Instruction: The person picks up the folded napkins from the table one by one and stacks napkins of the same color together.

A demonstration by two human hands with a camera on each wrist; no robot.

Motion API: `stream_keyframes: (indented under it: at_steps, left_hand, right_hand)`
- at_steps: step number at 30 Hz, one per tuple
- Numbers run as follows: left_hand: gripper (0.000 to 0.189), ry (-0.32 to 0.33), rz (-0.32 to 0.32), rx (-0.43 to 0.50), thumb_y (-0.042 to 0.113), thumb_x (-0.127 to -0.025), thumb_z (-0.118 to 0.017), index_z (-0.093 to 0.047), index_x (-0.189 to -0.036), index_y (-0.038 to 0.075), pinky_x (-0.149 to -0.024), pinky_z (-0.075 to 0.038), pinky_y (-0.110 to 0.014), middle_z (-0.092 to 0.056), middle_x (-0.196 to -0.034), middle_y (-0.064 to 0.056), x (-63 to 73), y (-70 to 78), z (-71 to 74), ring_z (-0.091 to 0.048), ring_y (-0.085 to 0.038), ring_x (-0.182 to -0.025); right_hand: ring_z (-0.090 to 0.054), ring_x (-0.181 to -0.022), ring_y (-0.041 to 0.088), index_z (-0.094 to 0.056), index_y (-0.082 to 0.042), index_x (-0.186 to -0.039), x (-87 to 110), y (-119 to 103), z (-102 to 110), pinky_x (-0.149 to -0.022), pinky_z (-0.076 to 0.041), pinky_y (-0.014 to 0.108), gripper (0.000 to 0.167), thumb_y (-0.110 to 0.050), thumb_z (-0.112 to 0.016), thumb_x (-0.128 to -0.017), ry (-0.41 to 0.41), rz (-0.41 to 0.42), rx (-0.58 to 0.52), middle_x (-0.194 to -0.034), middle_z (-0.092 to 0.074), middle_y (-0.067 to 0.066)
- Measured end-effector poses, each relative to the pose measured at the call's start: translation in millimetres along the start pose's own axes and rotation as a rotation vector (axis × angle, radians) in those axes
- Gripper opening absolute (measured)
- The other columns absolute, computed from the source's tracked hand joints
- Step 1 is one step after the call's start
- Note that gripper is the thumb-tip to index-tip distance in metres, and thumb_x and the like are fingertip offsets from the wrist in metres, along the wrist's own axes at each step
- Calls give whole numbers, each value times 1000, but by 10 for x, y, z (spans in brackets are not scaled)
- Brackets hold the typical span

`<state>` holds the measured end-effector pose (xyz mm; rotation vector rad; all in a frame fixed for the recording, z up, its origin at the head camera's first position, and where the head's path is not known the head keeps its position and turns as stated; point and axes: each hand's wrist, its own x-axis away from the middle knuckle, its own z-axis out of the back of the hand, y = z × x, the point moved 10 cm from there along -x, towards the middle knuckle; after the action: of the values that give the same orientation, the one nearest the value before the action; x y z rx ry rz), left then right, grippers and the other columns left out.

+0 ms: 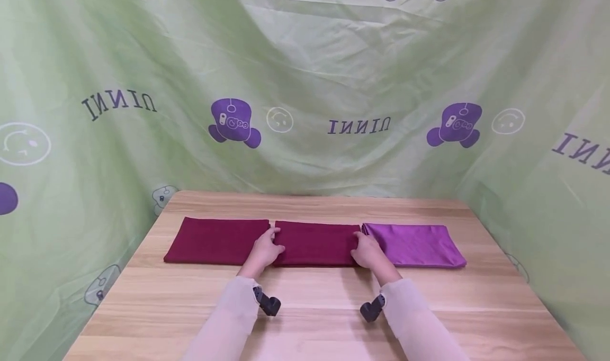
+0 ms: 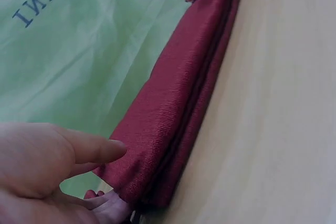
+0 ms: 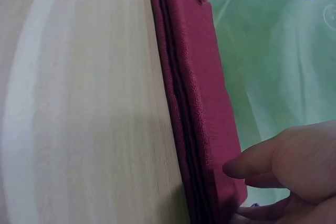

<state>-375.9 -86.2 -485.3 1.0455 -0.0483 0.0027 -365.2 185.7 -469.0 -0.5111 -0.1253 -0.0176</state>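
Note:
A folded dark red cloth (image 1: 316,244) lies flat between my two hands, its stacked layers showing along the near edge in both wrist views. My left hand (image 1: 266,249) holds its left end, thumb over the top and fingers at the side edge, partly hidden beneath it. At the opposite end my right hand (image 1: 369,251) pinches the cloth in the same way, with the thumb (image 3: 236,169) on the upper face. Another folded dark red cloth (image 1: 214,240) lies just left of my left hand. To the right of my right hand is a folded shiny purple cloth (image 1: 414,244).
All three cloths lie in a row across a light wooden table (image 1: 314,308). A green printed curtain (image 1: 305,165) hangs behind the table and along both sides. Small black wrist devices (image 1: 269,303) sit on the cuffs of both pale sleeves.

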Motion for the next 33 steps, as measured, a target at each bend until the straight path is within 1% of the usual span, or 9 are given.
stream_keyframes:
  at_steps: [4,8,13,16,20,22,25,31,33]
  left_hand:
    - [57,-16,21,113,-6,-79,-67,-52,-134,-5,-101,-38,-49,-50,-132,-30,-31,-49,7,-46,-39,-123]
    - [58,-38,28,196,-7,-77,-68,-52,-133,-5,-96,-41,-47,-52,-127,-29,-27,-86,-11,-48,-37,-115]
    - [59,-33,-10,226,-10,-75,-67,-54,-132,-4,-93,-43,-48,-55,-121,-28,-14,-56,-12,-51,-37,-112]
    - [59,-31,-33,241,-12,-74,-66,-54,-131,-4,-90,-45,-47,-56,-116,-26,-16,-29,-8,-52,-37,-109]
    - [58,-42,-49,273,-12,-76,-67,-55,-131,-3,-87,-47,-43,-56,-116,-23,-11,11,26,-53,-35,-107]
    - [56,-45,-62,271,-11,-77,-68,-56,-131,-1,-87,-46,-41,-57,-116,-22,0,42,80,-53,-33,-107]
    - [55,-42,-77,263,-10,-78,-69,-56,-131,-1,-87,-44,-40,-59,-116,-23,30,87,229,-54,-32,-105]
    - [55,-47,-66,268,-9,-82,-67,-53,-135,-1,-82,-47,-34,-51,-128,-29,27,18,641,-54,-34,-106]
    - [56,-50,-68,261,-8,-83,-66,-51,-136,-1,-85,-46,-33,-49,-132,-30,16,-17,786,-49,-35,-114]
  right_hand:
    - [-44,-124,46,-46,11,-135,-42,23,42,-103,-37,51,53,0,-65,-87,35,-2,-24,-131,-49,35]
    - [-49,-119,45,-52,9,-130,-58,66,81,-100,-41,51,50,2,-68,-83,81,33,-71,-125,-54,33]
    - [-53,-116,41,-58,5,-125,-69,121,125,-97,-42,49,48,6,-70,-78,129,69,-177,-118,-59,28]
    - [-55,-106,35,-61,3,-123,-73,131,155,-93,-44,47,48,9,-70,-76,141,88,-228,-108,-61,21]
    - [-50,-84,25,-62,2,-121,-60,79,217,-79,-43,40,47,11,-69,-76,145,127,-281,-90,-53,10]
    - [-49,-81,22,-63,2,-122,-55,36,239,-75,-43,36,47,10,-69,-76,137,146,-317,-88,-53,9]
    - [-53,-85,22,-63,2,-123,-54,-47,245,-74,-44,32,47,9,-69,-77,106,158,-408,-96,-56,11]
    - [-56,-98,29,-60,3,-128,-92,-292,183,-76,-49,32,48,9,-68,-82,32,137,-602,-112,-56,19]
    - [-55,-98,29,-59,4,-129,-117,-411,144,-75,-51,32,48,10,-67,-82,17,131,-650,-113,-55,19]
